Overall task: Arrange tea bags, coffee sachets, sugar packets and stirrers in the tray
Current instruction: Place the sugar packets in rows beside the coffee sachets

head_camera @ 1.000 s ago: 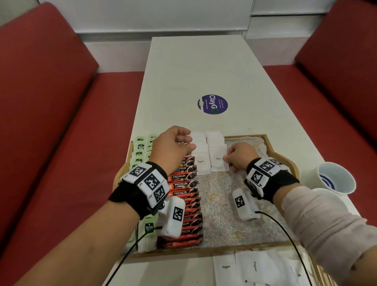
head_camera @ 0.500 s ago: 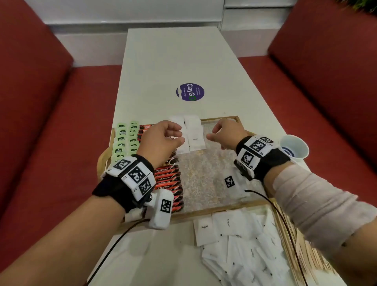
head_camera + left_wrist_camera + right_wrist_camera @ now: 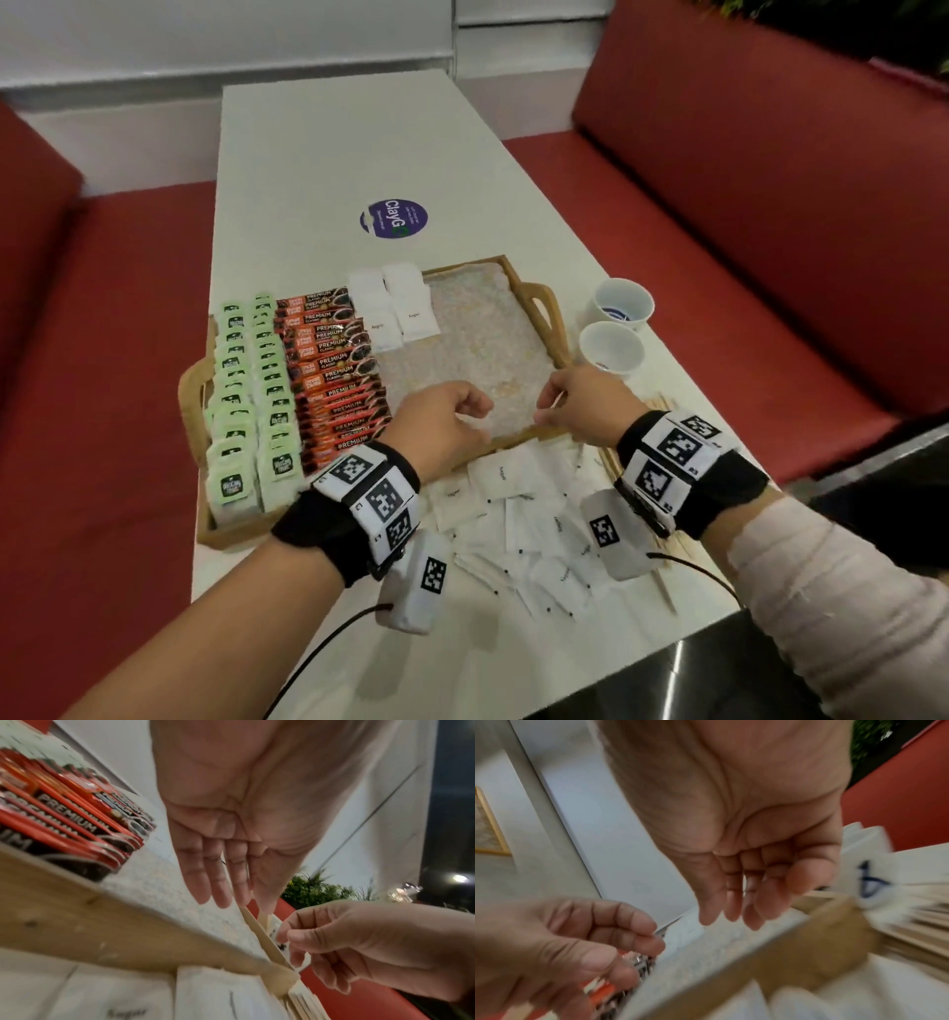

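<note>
Two hands hover over the near rim of my wooden tray [image 3: 557,321], which sits on the white bench [image 3: 328,154]. Ahead and to the left of my left hand [image 3: 441,419] the tray holds two columns of green tea bags [image 3: 251,406] and a row of red coffee sachets [image 3: 334,370]; two short rows of sugar packets [image 3: 393,306] lie farther ahead. The loose sugar packet pile [image 3: 518,519] lies just behind both hands, outside the tray. My right hand [image 3: 583,406] has wooden stirrers [image 3: 652,406] beside it. Both grips are loosely curled and empty, the fingers relaxed. I judge the packets light, flat and slippery against each other, so I would pinch one by a free edge or corner, lifting it clear of its neighbours. Two white cups [image 3: 616,324] stand ahead to the right.
</note>
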The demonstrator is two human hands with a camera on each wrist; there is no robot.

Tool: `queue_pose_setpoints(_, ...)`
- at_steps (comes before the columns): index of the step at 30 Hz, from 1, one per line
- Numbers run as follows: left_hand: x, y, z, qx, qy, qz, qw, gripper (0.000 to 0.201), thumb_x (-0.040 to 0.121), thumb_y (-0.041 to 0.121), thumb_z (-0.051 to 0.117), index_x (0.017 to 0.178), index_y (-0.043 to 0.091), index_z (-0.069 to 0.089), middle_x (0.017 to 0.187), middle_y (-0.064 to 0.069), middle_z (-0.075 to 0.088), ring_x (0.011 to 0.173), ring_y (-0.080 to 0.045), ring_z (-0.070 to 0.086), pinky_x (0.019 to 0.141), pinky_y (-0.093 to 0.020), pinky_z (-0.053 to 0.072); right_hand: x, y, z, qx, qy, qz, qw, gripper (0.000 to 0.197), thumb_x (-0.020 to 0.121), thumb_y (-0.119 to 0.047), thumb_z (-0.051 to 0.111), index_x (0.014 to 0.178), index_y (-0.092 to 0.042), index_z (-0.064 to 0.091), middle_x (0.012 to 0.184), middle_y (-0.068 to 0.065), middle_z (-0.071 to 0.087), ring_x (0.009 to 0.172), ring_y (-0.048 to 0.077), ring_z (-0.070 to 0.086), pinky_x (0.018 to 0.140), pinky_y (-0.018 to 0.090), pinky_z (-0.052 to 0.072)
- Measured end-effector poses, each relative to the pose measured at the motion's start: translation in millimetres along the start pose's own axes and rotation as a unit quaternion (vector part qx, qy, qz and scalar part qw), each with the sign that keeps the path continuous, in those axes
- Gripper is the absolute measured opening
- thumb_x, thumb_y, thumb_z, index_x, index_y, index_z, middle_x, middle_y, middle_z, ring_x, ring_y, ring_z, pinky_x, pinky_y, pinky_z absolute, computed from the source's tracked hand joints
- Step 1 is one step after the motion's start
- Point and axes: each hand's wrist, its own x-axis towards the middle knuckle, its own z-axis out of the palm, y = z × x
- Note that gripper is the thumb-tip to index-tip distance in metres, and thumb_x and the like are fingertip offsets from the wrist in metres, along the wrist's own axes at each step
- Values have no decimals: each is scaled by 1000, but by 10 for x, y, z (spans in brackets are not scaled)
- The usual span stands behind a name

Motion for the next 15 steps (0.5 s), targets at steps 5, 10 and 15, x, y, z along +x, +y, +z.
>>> queue_pose_setpoints(5,-100,2,213,104,-54,-6,993,35,73,26,78,105,26,62,112,7,62,93,-10,56,81,-25,45,-182,214,291,-123,-46,65,989,50,81,-62,57,97,-16,65,92,2,65,83,18,60,58,27,40)
queue_pose_setpoints(10,-247,35,265,221,-95,-14,971,62,60,43,84,113,29,54,111,6,51,97,-15,54,85,-36,49,-221,168,516,-66,-20,60,996,72,66,-67,67,118,-17,58,118,1,60,103,18,59,83,30,48)
queue_pose_setpoints(15,-359,37,308,330,-137,-23,934,79,64,36,84,128,22,41,124,0,44,105,-23,56,81,-36,49,-247,4,609,-73,-40,65,994,72,63,-59,76,116,-15,55,123,6,52,99,20,58,80,28,48)
